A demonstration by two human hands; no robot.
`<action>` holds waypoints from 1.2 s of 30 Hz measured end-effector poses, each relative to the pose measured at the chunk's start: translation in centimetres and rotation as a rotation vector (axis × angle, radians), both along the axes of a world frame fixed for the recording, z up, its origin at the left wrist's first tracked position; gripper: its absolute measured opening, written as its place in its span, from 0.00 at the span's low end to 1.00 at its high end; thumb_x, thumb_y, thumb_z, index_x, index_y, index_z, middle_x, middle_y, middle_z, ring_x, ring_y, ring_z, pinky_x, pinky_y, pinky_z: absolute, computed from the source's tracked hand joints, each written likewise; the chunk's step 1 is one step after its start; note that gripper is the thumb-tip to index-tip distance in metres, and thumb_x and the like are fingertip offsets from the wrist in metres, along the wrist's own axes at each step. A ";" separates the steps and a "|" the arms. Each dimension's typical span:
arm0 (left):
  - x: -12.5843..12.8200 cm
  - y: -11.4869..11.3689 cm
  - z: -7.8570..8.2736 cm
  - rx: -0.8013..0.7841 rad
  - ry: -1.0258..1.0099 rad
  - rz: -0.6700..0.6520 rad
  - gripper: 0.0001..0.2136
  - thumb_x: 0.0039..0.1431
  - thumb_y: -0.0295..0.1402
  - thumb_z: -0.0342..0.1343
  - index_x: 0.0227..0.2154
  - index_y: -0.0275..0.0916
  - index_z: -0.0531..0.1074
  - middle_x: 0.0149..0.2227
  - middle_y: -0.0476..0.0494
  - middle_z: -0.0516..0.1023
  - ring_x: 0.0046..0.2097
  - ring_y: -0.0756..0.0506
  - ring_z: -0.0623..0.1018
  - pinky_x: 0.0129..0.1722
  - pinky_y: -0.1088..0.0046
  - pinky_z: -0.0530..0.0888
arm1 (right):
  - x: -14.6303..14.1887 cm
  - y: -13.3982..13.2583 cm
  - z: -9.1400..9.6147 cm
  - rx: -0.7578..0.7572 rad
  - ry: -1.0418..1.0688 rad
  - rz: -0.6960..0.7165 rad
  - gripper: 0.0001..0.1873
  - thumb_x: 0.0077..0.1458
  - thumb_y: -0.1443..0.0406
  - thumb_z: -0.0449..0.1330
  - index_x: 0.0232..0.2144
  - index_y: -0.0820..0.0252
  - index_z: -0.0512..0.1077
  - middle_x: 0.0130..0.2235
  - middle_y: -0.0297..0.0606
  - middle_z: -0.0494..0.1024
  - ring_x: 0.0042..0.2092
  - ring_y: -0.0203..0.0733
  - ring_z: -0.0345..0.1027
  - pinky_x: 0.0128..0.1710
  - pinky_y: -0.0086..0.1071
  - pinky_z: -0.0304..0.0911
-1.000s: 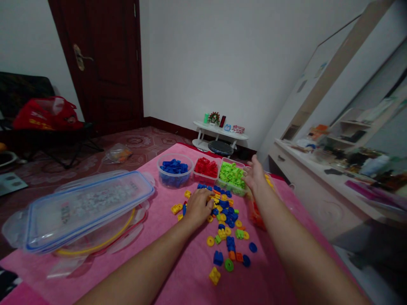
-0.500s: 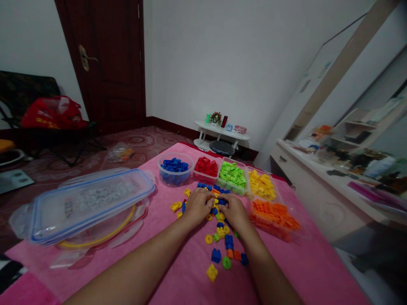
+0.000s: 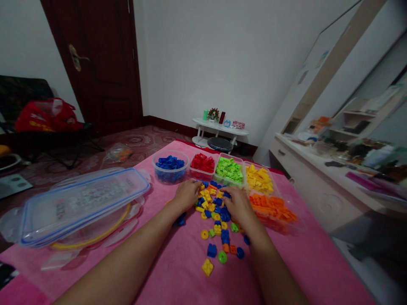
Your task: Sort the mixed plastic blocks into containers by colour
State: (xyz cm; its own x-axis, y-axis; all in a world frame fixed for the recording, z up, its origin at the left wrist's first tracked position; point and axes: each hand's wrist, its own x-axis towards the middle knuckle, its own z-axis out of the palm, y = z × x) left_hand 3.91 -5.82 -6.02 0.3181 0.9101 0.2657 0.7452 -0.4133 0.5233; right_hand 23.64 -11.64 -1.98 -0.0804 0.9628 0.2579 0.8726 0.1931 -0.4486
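A mixed pile of building blocks, mostly yellow and blue, lies on the pink cloth. Along its left edge rests my left hand, its fingers apart and partly hidden at the blocks. My right hand reaches over the right side with fingers spread, touching blue and yellow pieces. Neither hand visibly grips a block. Nearer to me are scattered a yellow block, a blue block, a green ring and several others. A few pieces are half covered by my left wrist.
Behind the pile stand a round tub of blue blocks and clear boxes of red, green and yellow blocks. An orange-block box sits right. Stacked lids lie left. A dresser stands beyond the table's right side.
My hands have moved apart, the left one leftward, and more of the block pile between them now shows. The whole view has shifted slightly.
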 end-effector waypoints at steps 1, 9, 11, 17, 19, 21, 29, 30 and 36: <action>-0.1 0.0 0.0 0.009 0.010 -0.009 0.14 0.57 0.27 0.49 0.43 0.42 0.76 0.42 0.40 0.78 0.46 0.43 0.75 0.48 0.68 0.67 | -0.1 -0.1 -0.3 -0.008 -0.052 -0.007 0.20 0.49 0.74 0.55 0.44 0.58 0.75 0.47 0.43 0.75 0.50 0.45 0.66 0.52 0.36 0.56; -0.2 -0.9 0.7 0.077 0.050 0.025 0.14 0.51 0.29 0.56 0.41 0.45 0.77 0.36 0.43 0.78 0.40 0.42 0.76 0.40 0.69 0.69 | -1.7 -0.8 -1.4 -0.118 -0.263 -0.057 0.15 0.53 0.70 0.55 0.44 0.58 0.71 0.45 0.45 0.71 0.46 0.47 0.67 0.42 0.34 0.56; -0.1 -1.2 1.1 0.075 0.042 0.030 0.12 0.51 0.31 0.56 0.40 0.45 0.77 0.35 0.43 0.78 0.39 0.42 0.76 0.40 0.69 0.69 | -1.6 -0.9 -1.3 -0.112 -0.267 -0.058 0.13 0.52 0.70 0.56 0.42 0.60 0.69 0.44 0.45 0.72 0.45 0.47 0.67 0.41 0.33 0.56; 0.4 -1.6 2.9 0.042 -0.269 0.056 0.09 0.53 0.34 0.53 0.35 0.40 0.76 0.32 0.45 0.77 0.35 0.45 0.75 0.36 0.71 0.70 | -1.3 -1.2 -0.6 -0.116 -0.225 -0.046 0.11 0.48 0.72 0.57 0.36 0.60 0.69 0.39 0.42 0.76 0.42 0.44 0.69 0.37 0.31 0.54; 0.8 -1.8 3.5 -0.152 -0.514 0.031 0.09 0.53 0.36 0.53 0.32 0.38 0.74 0.26 0.48 0.73 0.29 0.48 0.73 0.30 0.74 0.69 | -1.4 -1.2 -0.3 -0.124 -0.238 -0.062 0.10 0.47 0.73 0.57 0.34 0.59 0.69 0.36 0.40 0.77 0.41 0.43 0.69 0.36 0.30 0.53; 1.2 -2.2 4.0 -0.421 -0.769 -0.008 0.09 0.53 0.38 0.54 0.31 0.37 0.71 0.23 0.51 0.69 0.25 0.51 0.71 0.25 0.77 0.68 | -1.4 -1.2 -0.2 -0.118 -0.263 -0.083 0.10 0.46 0.73 0.55 0.31 0.57 0.70 0.34 0.38 0.77 0.39 0.43 0.70 0.34 0.30 0.52; 1.8 -2.9 4.2 -0.977 -1.186 -0.061 0.09 0.58 0.37 0.48 0.32 0.36 0.66 0.27 0.48 0.71 0.22 0.54 0.70 0.17 0.84 0.64 | -1.1 -1.1 1.3 0.025 -0.129 -0.134 0.08 0.43 0.71 0.56 0.27 0.55 0.72 0.30 0.34 0.77 0.35 0.41 0.69 0.31 0.30 0.52; 1.9 -3.0 4.2 -0.973 -1.168 -0.082 0.11 0.59 0.40 0.47 0.32 0.36 0.66 0.27 0.48 0.71 0.21 0.55 0.70 0.16 0.84 0.63 | -1.3 -1.2 1.7 0.060 -0.080 -0.139 0.08 0.43 0.70 0.56 0.27 0.55 0.72 0.30 0.33 0.77 0.34 0.40 0.69 0.31 0.29 0.52; 2.2 -3.8 4.3 -1.110 -1.096 -0.182 0.21 0.59 0.52 0.46 0.38 0.37 0.68 0.27 0.48 0.72 0.21 0.53 0.72 0.14 0.84 0.65 | -2.7 -1.8 2.8 0.187 0.267 0.019 0.06 0.46 0.69 0.56 0.29 0.57 0.72 0.30 0.34 0.77 0.31 0.38 0.68 0.32 0.29 0.58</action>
State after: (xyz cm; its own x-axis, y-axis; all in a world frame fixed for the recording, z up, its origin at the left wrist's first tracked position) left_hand 6.08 -9.59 -1.69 0.5496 0.7724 -0.3184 -0.2012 0.4922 0.8469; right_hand 20.94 -13.41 0.84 -0.0039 0.8958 0.4444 0.7245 0.3089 -0.6162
